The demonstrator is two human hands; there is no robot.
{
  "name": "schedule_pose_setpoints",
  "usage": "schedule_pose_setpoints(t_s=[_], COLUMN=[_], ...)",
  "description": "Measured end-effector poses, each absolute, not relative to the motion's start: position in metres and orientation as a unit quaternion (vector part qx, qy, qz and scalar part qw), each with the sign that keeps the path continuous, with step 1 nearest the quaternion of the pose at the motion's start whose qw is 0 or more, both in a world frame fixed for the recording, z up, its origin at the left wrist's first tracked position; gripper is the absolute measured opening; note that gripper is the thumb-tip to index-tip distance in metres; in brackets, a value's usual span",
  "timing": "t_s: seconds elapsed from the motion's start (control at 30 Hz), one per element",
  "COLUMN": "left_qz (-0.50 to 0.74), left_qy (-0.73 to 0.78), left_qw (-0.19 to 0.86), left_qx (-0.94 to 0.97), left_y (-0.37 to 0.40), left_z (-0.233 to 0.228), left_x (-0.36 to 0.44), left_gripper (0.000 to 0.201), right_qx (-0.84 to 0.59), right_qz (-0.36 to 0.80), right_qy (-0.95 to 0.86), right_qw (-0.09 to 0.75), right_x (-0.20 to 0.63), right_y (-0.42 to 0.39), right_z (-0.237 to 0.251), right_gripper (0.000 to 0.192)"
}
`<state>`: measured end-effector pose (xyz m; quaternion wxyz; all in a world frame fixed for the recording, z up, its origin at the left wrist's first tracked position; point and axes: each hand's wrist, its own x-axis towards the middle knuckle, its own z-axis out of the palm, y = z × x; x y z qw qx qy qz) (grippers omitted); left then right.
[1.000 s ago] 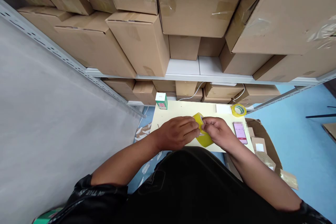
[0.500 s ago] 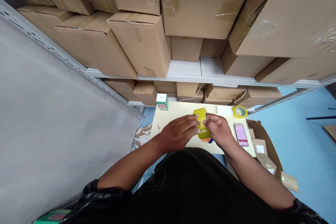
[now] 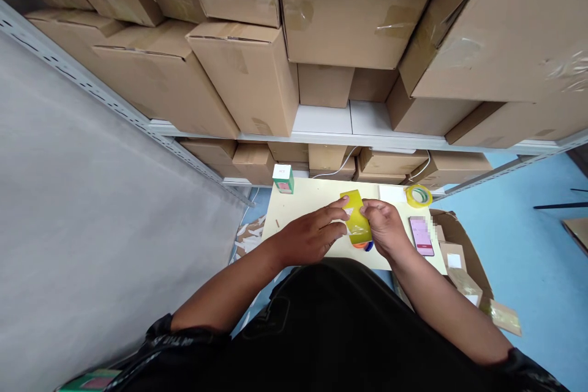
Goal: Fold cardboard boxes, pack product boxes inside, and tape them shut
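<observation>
Left hand [image 3: 312, 236] and right hand [image 3: 384, 228] both pinch the yellow tape roll [image 3: 357, 219], fingers curled round it, held just above the pale yellow table [image 3: 303, 202]. Phone [image 3: 421, 235] beside right hand. Farther: second tape roll [image 3: 418, 195], small green box [image 3: 283, 177], stacked cardboard boxes [image 3: 248, 73].

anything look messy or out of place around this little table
Yes: white paper scraps lie strewn on the blue floor left of the table. On the table, things look orderly; both hands hold a yellow tape roll.
</observation>
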<state>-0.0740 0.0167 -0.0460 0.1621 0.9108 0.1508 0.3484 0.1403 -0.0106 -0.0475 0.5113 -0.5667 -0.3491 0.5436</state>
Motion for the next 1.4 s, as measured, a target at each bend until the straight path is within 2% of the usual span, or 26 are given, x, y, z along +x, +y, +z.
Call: schedule_pose_setpoints(t_s=[0.1, 0.2, 0.3, 0.33, 0.43, 0.5, 0.53, 0.63, 0.67, 0.73, 0.9, 1.17, 1.4], left_qz=[0.404, 0.433, 0.405, 0.395, 0.383, 0.385, 0.383, 0.368, 0.360, 0.349, 0.338, 0.435, 0.439], left_qy=[0.187, 0.235, 0.326, 0.361, 0.401, 0.389, 0.386, 0.411, 0.422, 0.434, 0.431, 0.402, 0.424], left_qw=[0.128, 0.110, 0.196, 0.250, 0.399, 0.423, 0.409, 0.327, 0.309, 0.309, 0.397, 0.576, 0.607], left_qx=[0.886, 0.863, 0.831, 0.807, 0.730, 0.722, 0.733, 0.768, 0.773, 0.771, 0.736, 0.563, 0.509], left_y=[0.010, -0.002, -0.010, -0.010, -0.002, 0.005, 0.008, 0.011, 0.010, 0.006, -0.002, -0.022, -0.031], left_z=[-0.051, -0.054, -0.053, -0.052, -0.046, -0.043, -0.041, -0.037, -0.036, -0.036, -0.043, -0.081, -0.087], left_x=[-0.073, -0.070, -0.063, -0.060, -0.049, -0.040, -0.036, -0.026, -0.023, -0.019, -0.014, -0.002, -0.008], left_gripper=[0.029, 0.023, 0.012, 0.016, 0.047, 0.061, 0.058, 0.021, 0.018, 0.023, 0.025, 0.026, 0.023], right_qx=[-0.548, -0.547, -0.557, -0.558, -0.558, -0.555, -0.554, -0.553, -0.553, -0.549, -0.512, -0.521, -0.516], right_qz=[0.550, 0.474, 0.393, 0.378, 0.357, 0.356, 0.359, 0.365, 0.366, 0.379, 0.464, 0.474, 0.480], right_qy=[-0.299, -0.310, -0.347, -0.360, -0.391, -0.411, -0.420, -0.433, -0.432, -0.418, -0.352, -0.204, -0.163], right_qw=[0.555, 0.616, 0.644, 0.645, 0.639, 0.630, 0.623, 0.611, 0.611, 0.617, 0.631, 0.680, 0.690], right_x=[0.143, 0.149, 0.155, 0.155, 0.153, 0.150, 0.149, 0.147, 0.147, 0.147, 0.142, 0.139, 0.139], right_y=[-0.007, -0.003, -0.003, -0.004, -0.011, -0.015, -0.017, -0.020, -0.021, -0.022, -0.023, -0.013, -0.011], right_z=[-0.052, -0.051, -0.046, -0.043, -0.038, -0.037, -0.038, -0.045, -0.047, -0.053, -0.065, -0.078, -0.076], right_gripper=[0.017, 0.016, 0.016, 0.016, 0.019, 0.019, 0.018, 0.017, 0.017, 0.017, 0.028, 0.041, 0.044])
